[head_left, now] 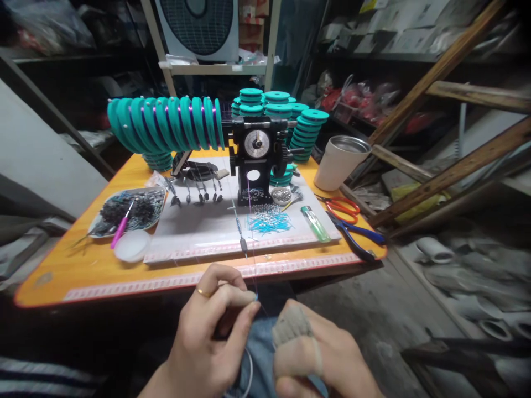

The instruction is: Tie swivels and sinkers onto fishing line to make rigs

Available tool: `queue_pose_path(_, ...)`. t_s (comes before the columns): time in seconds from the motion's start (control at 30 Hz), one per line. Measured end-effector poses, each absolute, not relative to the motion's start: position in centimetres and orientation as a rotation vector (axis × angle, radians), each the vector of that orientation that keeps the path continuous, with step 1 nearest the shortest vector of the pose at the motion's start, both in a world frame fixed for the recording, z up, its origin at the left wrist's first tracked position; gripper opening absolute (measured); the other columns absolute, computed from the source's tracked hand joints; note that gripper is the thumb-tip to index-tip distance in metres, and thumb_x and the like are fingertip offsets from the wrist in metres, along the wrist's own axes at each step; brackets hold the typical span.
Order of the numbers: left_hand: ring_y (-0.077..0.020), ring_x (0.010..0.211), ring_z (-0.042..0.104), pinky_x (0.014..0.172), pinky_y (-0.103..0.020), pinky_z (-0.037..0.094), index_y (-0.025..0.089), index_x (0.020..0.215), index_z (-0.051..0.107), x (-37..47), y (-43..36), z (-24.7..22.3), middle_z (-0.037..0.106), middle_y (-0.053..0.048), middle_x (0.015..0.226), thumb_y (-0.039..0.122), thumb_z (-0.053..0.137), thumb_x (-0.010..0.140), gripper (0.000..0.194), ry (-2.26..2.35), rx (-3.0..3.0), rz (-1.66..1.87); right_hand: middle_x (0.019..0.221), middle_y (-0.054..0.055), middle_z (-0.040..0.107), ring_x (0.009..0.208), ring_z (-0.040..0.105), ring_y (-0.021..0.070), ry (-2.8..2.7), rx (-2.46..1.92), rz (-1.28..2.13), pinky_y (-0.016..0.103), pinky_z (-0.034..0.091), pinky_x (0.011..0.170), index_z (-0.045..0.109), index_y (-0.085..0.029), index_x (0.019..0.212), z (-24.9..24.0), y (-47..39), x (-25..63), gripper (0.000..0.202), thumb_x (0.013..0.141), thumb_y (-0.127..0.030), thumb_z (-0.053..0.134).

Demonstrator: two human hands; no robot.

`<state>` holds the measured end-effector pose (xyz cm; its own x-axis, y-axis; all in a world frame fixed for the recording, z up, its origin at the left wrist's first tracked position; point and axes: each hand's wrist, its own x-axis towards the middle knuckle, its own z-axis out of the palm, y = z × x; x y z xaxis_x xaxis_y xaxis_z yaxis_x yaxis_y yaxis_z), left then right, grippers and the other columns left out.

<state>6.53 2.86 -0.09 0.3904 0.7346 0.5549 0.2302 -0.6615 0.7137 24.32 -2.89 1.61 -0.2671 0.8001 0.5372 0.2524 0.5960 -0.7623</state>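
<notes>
Pinching a thin purple line (pixel 249 199) just off the edge of the table (pixel 53 276), the left hand (pixel 209 331) has thumb and forefinger pressed together; a bluish speck between them is too small for me to identify. The right hand (pixel 327 351), close by, has its fingers curled under a beige finger cover (pixel 296 354), so I cannot tell whether they grip anything. Upward, the line reaches the black winding machine (pixel 244 185). Teal spools (pixel 313 130) behind partly hide one another, and the top of the box fan (pixel 197 27) is cut off.
</notes>
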Motion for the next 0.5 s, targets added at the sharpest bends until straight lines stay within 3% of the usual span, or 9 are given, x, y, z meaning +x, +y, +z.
queue_pose_path(0.1,-0.0104,0.080,0.059,0.071,-0.021,0.052,0.011,0.098,0.063,5.6,2.9,-0.1,0.054,-0.004,0.095,-0.006,0.059,0.085,0.022,0.747,2.469,1.372,0.068,0.000,0.051,0.066,0.051,0.0144,-1.908,-0.827,0.639,0.025,0.046,0.061,0.061,-0.021,0.081,2.6,-2.4,23.9,0.029,0.103,-0.033,0.048)
queue_pose_path(0.33,-0.0154,0.080,0.059,0.071,-0.029,0.056,0.007,0.097,0.064,3.7,4.0,1.2,0.055,-0.008,0.097,-0.002,0.057,0.088,0.014,0.627,2.750,1.459,0.070,-0.001,0.054,0.067,0.053,0.0134,-1.878,-0.826,0.839,0.025,0.047,0.066,0.059,-0.021,0.077,6.5,-0.5,22.9,0.024,0.099,-0.029,0.057)
queue_pose_path(0.5,-0.0176,0.083,0.063,0.077,-0.032,0.058,0.009,0.104,0.063,2.4,4.9,0.4,0.066,-0.008,0.099,-0.003,0.058,0.085,0.023,0.486,2.660,1.563,0.072,-0.003,0.055,0.065,0.051,0.0086,-1.619,-0.717,1.344,0.019,0.043,0.059,0.059,-0.020,0.079,7.8,3.7,21.1,0.024,0.099,-0.033,0.060)
